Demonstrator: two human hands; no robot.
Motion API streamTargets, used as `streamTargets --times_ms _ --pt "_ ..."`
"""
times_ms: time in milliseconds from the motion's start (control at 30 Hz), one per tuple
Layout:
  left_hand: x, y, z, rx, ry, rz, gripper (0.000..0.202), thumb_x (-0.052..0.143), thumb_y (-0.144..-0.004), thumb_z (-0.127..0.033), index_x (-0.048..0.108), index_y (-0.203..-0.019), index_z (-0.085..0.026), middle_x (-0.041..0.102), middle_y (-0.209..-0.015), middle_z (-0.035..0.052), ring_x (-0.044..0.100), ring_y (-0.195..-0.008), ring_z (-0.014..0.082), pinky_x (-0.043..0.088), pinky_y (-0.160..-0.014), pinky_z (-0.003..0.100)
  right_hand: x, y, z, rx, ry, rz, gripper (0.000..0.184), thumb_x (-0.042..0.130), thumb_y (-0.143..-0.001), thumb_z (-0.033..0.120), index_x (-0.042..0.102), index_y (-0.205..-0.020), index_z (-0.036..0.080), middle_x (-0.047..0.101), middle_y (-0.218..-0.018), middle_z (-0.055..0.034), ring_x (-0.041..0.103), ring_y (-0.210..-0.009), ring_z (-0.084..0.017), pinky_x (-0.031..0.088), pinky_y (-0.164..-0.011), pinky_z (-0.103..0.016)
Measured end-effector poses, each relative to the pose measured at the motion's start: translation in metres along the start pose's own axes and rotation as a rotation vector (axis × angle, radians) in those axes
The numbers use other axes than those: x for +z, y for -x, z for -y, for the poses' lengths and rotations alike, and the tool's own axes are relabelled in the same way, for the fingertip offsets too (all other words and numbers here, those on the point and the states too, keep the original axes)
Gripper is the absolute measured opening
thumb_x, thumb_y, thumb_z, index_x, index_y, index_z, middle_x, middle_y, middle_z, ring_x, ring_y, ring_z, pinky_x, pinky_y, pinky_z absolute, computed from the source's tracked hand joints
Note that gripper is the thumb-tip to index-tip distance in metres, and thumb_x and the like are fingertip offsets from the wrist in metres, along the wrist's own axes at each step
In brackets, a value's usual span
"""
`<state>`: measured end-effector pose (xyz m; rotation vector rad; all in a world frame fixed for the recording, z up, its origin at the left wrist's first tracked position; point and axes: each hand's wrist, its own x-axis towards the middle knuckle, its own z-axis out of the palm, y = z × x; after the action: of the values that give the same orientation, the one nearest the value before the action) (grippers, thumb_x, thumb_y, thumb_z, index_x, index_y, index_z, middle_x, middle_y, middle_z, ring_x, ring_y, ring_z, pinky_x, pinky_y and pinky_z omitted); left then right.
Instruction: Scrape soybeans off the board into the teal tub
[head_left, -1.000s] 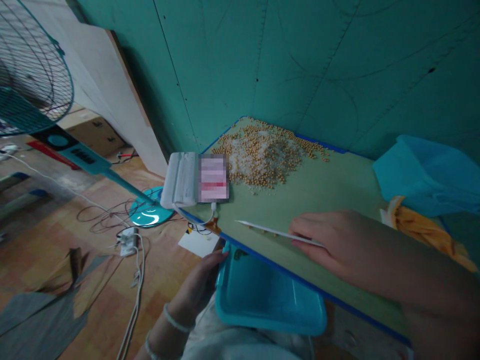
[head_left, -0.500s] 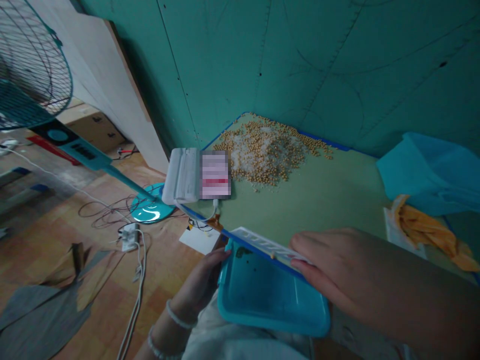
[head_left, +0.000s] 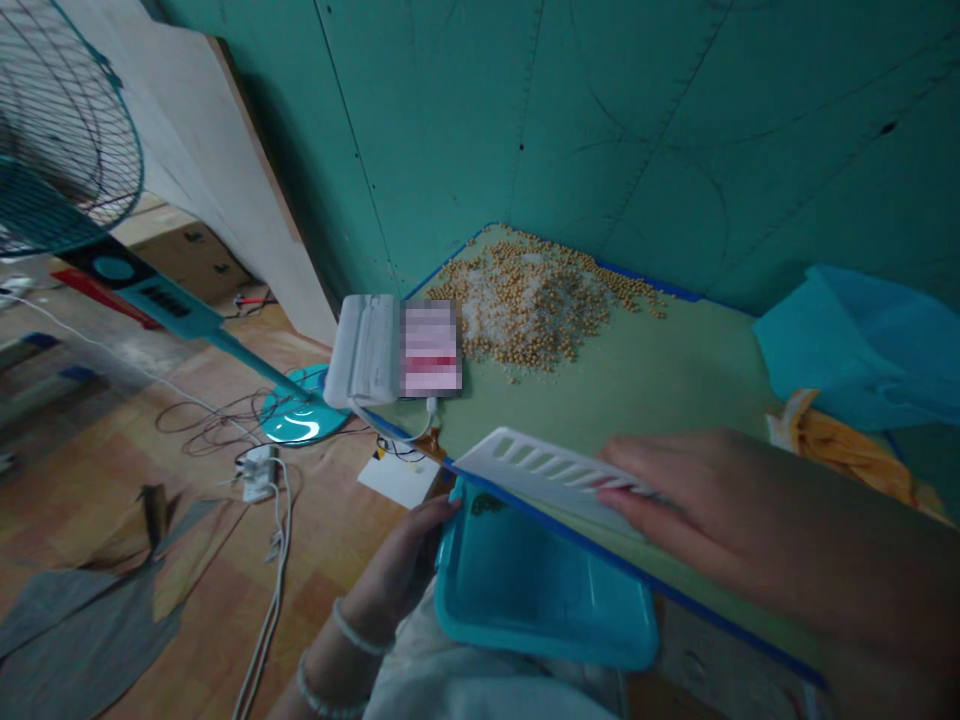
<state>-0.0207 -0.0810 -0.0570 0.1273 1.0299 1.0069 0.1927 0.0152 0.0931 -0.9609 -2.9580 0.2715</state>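
My right hand grips a flat white slotted scraper and holds it tilted over the near edge of the green table. Just below that edge sits a turquoise plastic tray, and my left hand grasps its left rim. A few dark bits lie in the tray's far corner. At the table's far corner is a pile of yellow beans mixed with white grains.
A white case with a phone and its cable lies at the table's left edge. A blue bag and orange cloth sit at the right. A standing fan, cables and a power strip occupy the floor at left.
My right hand drew the scraper across the table to its near edge above the tray, then tilted it up. The left hand and tray stayed put.
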Motion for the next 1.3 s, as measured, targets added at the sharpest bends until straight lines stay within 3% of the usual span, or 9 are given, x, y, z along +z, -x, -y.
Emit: streamTargets --times_ms 100,233,433,700,900,1067,1300 --pt "0.002 0.002 -0.001 -0.01 0.013 0.0 0.027 0.052 -0.075 -0.024 0.064 -0.098 -0.013 0.073 -0.082 0.0064 0.065 -0.078 0.0232 0.048 -0.076 0.035 -0.006 -0.01 -0.02 0.127 0.09 -0.016 0.02 0.034 -0.084 0.031 0.052 -0.078 0.025 0.062 -0.069 -0.0023 0.057 -0.059 -0.019 0.032 -0.048 -0.028" --pt "0.009 0.005 -0.004 -0.011 -0.001 -0.05 0.026 0.052 -0.074 -0.023 0.065 -0.094 -0.012 0.073 -0.074 0.0066 0.066 -0.07 0.0228 0.05 -0.071 0.034 -0.004 -0.023 -0.04 0.252 0.217 -0.075 0.021 0.034 -0.084 0.033 0.052 -0.085 0.021 0.062 -0.07 -0.0062 0.058 -0.061 -0.022 0.032 -0.048 -0.028" --pt "0.009 0.005 -0.005 0.001 -0.011 -0.041 0.023 0.051 -0.075 -0.022 0.067 -0.085 -0.01 0.073 -0.072 0.0074 0.066 -0.071 0.0216 0.05 -0.069 0.031 -0.001 -0.028 -0.042 0.239 0.195 -0.019 0.022 0.033 -0.084 0.032 0.052 -0.087 0.02 0.063 -0.074 -0.0057 0.058 -0.065 -0.021 0.033 -0.05 -0.027" --pt "0.009 0.006 -0.004 -0.012 0.0 -0.091 0.029 0.052 -0.074 -0.024 0.064 -0.097 -0.009 0.073 -0.069 0.0075 0.067 -0.068 0.0242 0.05 -0.068 0.034 0.0 -0.03 -0.044 0.258 0.204 -0.055 0.023 0.035 -0.084 0.032 0.053 -0.087 0.019 0.063 -0.072 -0.0057 0.058 -0.064 -0.021 0.032 -0.05 -0.026" --pt "0.004 0.003 -0.002 -0.024 0.001 -0.021 0.023 0.054 -0.074 -0.025 0.067 -0.087 -0.011 0.073 -0.076 0.0074 0.066 -0.074 0.0226 0.05 -0.073 0.033 0.003 -0.03 -0.044 0.254 0.203 -0.037 0.02 0.036 -0.083 0.032 0.054 -0.085 0.022 0.063 -0.071 -0.0031 0.057 -0.063 -0.019 0.032 -0.05 -0.025" --pt "0.01 0.002 -0.004 0.033 -0.005 -0.062 0.02 0.051 -0.075 -0.021 0.069 -0.076 -0.01 0.073 -0.068 0.0067 0.066 -0.066 0.0201 0.051 -0.065 0.029 0.002 -0.028 -0.044 0.251 0.231 -0.042 0.02 0.036 -0.083 0.032 0.053 -0.083 0.021 0.062 -0.068 -0.0034 0.057 -0.06 -0.019 0.03 -0.048 -0.025" --pt "0.006 0.002 -0.003 -0.029 -0.008 -0.031 0.024 0.052 -0.075 -0.024 0.067 -0.088 -0.012 0.073 -0.071 0.0074 0.066 -0.068 0.021 0.051 -0.068 0.031 0.002 -0.028 -0.042 0.218 0.193 -0.046 0.019 0.038 -0.083 0.03 0.054 -0.086 0.022 0.063 -0.074 -0.0032 0.058 -0.066 -0.02 0.033 -0.052 -0.026"
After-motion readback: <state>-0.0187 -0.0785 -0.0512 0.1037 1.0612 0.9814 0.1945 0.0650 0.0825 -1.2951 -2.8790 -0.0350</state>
